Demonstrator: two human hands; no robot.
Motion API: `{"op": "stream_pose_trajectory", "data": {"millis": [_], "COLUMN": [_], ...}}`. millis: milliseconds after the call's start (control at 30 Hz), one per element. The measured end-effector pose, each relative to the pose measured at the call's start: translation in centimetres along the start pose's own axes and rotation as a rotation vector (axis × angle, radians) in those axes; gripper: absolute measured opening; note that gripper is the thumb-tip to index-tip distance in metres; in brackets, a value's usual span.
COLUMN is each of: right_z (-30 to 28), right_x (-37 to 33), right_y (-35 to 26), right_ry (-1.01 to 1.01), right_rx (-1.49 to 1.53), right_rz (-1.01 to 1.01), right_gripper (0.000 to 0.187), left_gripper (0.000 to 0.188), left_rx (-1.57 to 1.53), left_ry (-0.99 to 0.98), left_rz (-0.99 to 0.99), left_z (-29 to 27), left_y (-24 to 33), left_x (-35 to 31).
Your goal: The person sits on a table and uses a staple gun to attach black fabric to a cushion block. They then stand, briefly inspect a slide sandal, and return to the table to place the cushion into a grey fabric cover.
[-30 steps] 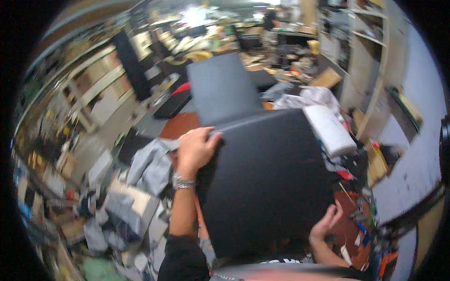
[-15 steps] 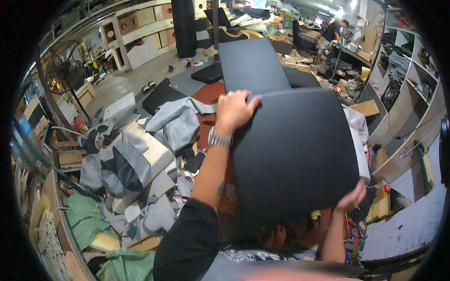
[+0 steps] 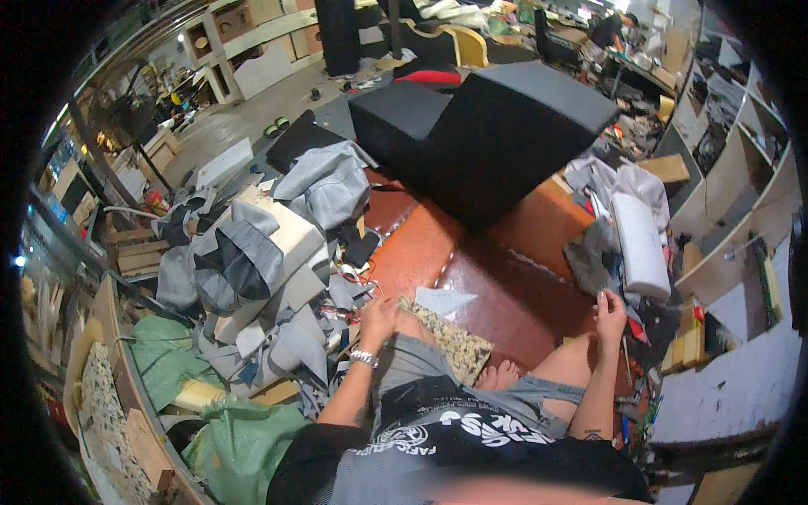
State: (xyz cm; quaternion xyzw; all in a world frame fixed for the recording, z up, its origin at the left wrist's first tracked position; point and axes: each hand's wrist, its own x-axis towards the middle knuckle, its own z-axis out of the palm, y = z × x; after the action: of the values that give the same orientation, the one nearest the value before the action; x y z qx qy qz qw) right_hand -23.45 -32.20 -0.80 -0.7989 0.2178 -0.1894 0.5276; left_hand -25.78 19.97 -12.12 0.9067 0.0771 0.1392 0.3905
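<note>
- A green bag point(image 3: 244, 454) is low on the left.
- Next is a messy heap of gray cloth point(image 3: 240, 265) and foam bits.
- The left hand point(image 3: 379, 320) is by the knee, near the heap. I cannot tell if its fingers hold anything.
- A speckled foam slab point(image 3: 454, 341) and a pale gray scrap point(image 3: 444, 301) lie between the hands and the black block.
- The big black block point(image 3: 513, 143) is out in front on the red-brown mats point(image 3: 505, 286), touched by neither hand. Its long way goes left to right, low part left, tall part right. One bottom corner points back toward the person.
- The right hand point(image 3: 609, 317) has bent fingers. I cannot tell if they pinch anything.
- A white roll point(image 3: 641, 244) lies just beyond it.
</note>
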Motion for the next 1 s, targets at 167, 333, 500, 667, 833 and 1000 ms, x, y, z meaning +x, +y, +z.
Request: {"op": "stream_pose_trajectory", "data": {"millis": [167, 333, 500, 667, 833, 1000], "right_z": [-3.8, -6.0, -8.8, -9.0, -7.1, -5.8], "right_x": [-6.2, -12.4, -12.7, -6.3, -0.4, 3.5], "right_y": [1.4, 0.5, 2.0, 5.1, 7.3, 6.0], "right_ry": [0.056, -0.01, 0.013, -0.025, -0.125, -0.19], "right_rx": [-0.245, -0.526, -0.598, -0.586, -0.568, -0.699], "right_rz": [-0.174, -0.306, -0.167, 0.058, 0.114, 0.207], "right_gripper": [0.034, 0.036, 0.042, 0.038, 0.033, 0.034], "left_gripper": [0.045, 0.059, 0.085, 0.091, 0.087, 0.08], "left_rx": [0.017, 0.166, 0.805, 0.783, 0.869, 0.868], "left_ry": [-0.123, -0.271, -0.369, -0.391, -0.406, -0.394], "left_rz": [-0.119, -0.061, 0.195, -0.085, -0.142, -0.102], "left_z": [-3.7, -2.5, 2.1, 6.7, 11.2, 11.7], "left_y": [-0.2, 4.0, 7.5, 11.2, 13.6, 17.6], "left_x": [-1.8, -1.7, -2.0, 1.0, 5.2, 7.9]}}
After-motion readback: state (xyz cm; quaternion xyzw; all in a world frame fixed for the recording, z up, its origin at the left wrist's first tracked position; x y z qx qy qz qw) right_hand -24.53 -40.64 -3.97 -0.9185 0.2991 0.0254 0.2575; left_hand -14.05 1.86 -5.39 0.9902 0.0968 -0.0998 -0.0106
